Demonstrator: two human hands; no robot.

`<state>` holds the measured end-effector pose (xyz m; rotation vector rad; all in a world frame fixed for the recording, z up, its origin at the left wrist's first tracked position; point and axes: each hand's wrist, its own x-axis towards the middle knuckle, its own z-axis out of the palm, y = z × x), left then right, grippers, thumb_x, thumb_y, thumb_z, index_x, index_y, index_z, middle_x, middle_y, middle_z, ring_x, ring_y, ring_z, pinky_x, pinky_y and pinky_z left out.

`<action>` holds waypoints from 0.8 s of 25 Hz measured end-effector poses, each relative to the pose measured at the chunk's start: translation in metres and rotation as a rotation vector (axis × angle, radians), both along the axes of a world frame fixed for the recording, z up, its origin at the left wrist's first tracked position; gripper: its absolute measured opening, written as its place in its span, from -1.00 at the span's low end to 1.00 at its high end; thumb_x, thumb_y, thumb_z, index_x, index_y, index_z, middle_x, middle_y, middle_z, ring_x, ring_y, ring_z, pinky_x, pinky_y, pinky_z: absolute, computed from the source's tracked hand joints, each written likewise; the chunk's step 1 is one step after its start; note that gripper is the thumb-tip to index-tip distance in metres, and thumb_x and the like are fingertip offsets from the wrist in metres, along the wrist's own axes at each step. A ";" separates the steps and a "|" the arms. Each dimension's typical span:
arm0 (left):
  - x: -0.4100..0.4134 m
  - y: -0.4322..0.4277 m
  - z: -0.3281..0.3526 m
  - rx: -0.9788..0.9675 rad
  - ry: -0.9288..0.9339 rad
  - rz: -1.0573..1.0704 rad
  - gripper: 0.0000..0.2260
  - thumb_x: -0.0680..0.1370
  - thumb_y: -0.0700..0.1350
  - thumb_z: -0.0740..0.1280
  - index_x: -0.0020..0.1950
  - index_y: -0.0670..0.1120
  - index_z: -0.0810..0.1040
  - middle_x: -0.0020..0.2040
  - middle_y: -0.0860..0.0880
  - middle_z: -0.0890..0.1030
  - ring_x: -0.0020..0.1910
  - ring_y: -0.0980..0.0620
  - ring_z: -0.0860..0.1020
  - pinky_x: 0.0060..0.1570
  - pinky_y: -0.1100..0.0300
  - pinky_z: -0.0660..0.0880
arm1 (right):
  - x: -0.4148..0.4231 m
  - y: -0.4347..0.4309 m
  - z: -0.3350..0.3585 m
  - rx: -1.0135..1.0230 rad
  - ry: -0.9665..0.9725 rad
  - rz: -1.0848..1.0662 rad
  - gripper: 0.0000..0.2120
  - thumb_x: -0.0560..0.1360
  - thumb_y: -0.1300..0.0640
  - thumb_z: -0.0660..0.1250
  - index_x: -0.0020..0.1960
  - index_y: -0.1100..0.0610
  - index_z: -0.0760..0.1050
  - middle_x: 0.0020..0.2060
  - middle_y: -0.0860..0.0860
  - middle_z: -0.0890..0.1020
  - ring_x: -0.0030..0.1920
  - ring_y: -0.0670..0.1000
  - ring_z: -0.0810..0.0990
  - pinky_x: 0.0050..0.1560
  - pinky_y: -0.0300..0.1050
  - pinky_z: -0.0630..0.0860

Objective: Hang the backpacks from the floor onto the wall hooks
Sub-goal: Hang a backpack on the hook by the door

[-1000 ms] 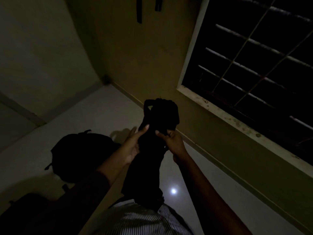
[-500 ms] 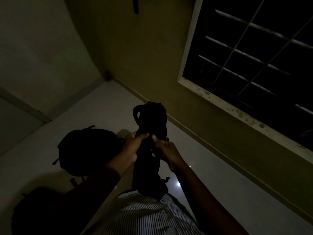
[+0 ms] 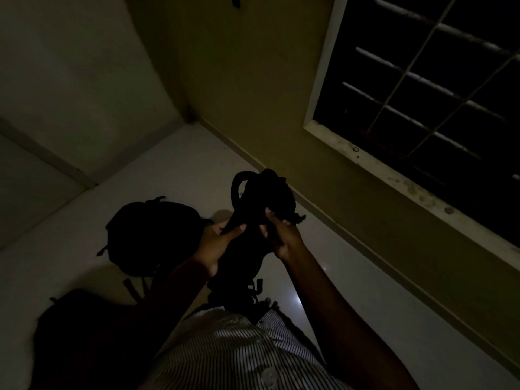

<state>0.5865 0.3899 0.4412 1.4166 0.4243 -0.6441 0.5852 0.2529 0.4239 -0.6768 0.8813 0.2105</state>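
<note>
I hold a black backpack [image 3: 253,249] upright in front of my chest, its top handle loop [image 3: 237,187] sticking up. My left hand [image 3: 219,240] grips its left side and my right hand [image 3: 281,235] grips its right side near the top. A second black backpack [image 3: 149,235] lies on the pale floor to the left. A third dark bag [image 3: 81,333] lies at the lower left, mostly in shadow. A dark strap or hook piece [image 3: 235,1] shows on the yellow wall at the top edge; the hooks themselves are out of view.
The room is dim. A yellow wall [image 3: 253,94] runs along the right with a barred window [image 3: 422,94] and a pale sill [image 3: 394,175]. A grey wall [image 3: 70,80] meets it at the far corner. The floor [image 3: 168,164] is glossy and pale.
The held backpack has dropped slightly in view as my head tilted down; my hands shifted their hold near its top. The bags on the floor have not moved.
</note>
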 end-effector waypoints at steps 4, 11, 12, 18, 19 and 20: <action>0.006 0.000 -0.006 0.037 0.127 -0.102 -0.72 0.55 -0.13 0.27 0.25 -0.13 0.49 0.04 -0.08 0.60 -0.11 0.05 0.61 -0.20 0.24 0.54 | 0.003 -0.005 -0.001 -0.092 -0.031 0.080 -0.66 0.51 0.25 0.32 0.25 0.35 0.45 0.25 0.24 0.53 0.02 0.13 0.60 -0.24 -0.22 0.56; 0.018 0.009 -0.007 0.287 -0.055 -0.047 -0.61 0.57 -0.20 0.23 0.39 -0.18 0.33 0.34 -0.12 0.44 0.33 -0.13 0.42 0.28 0.07 0.35 | 0.036 0.008 0.000 -0.240 -0.181 0.398 -0.96 0.47 0.20 0.38 -0.11 0.17 0.60 -0.09 0.13 0.65 -0.19 0.10 0.60 -0.21 -0.18 0.59; 0.023 0.012 -0.005 0.301 -0.098 -0.017 -0.61 0.56 -0.20 0.24 0.39 -0.16 0.33 0.35 -0.14 0.44 0.33 -0.13 0.41 0.27 0.08 0.35 | 0.047 0.011 0.002 -0.257 -0.203 0.431 -0.97 0.46 0.21 0.39 -0.14 0.16 0.60 -0.17 0.10 0.65 -0.25 0.04 0.60 -0.24 -0.19 0.59; 0.099 0.031 0.015 0.324 -0.407 0.022 -0.69 0.57 -0.29 0.16 0.31 -0.15 0.42 0.31 -0.14 0.49 0.31 -0.07 0.45 0.26 0.19 0.35 | 0.125 0.030 0.023 -0.444 -0.330 0.659 -0.96 0.42 0.22 0.43 -0.14 0.18 0.64 -0.43 -0.05 0.67 -0.36 -0.04 0.58 -0.33 -0.28 0.56; 0.124 0.036 0.019 0.328 -0.467 -0.017 -0.67 0.57 -0.33 0.14 0.32 -0.16 0.41 0.32 -0.14 0.48 0.32 -0.08 0.44 0.29 0.20 0.34 | 0.144 0.034 0.029 -0.482 -0.368 0.701 -0.94 0.42 0.23 0.43 -0.11 0.19 0.64 -0.41 -0.04 0.67 -0.36 -0.05 0.58 -0.32 -0.27 0.55; 0.148 0.042 0.024 0.324 -0.513 -0.069 -0.66 0.56 -0.35 0.14 0.32 -0.16 0.41 0.33 -0.12 0.47 0.34 -0.07 0.43 0.32 0.18 0.33 | 0.163 0.037 0.036 -0.510 -0.414 0.742 -0.95 0.41 0.23 0.44 -0.12 0.16 0.65 -0.42 -0.03 0.67 -0.39 -0.07 0.59 -0.33 -0.27 0.54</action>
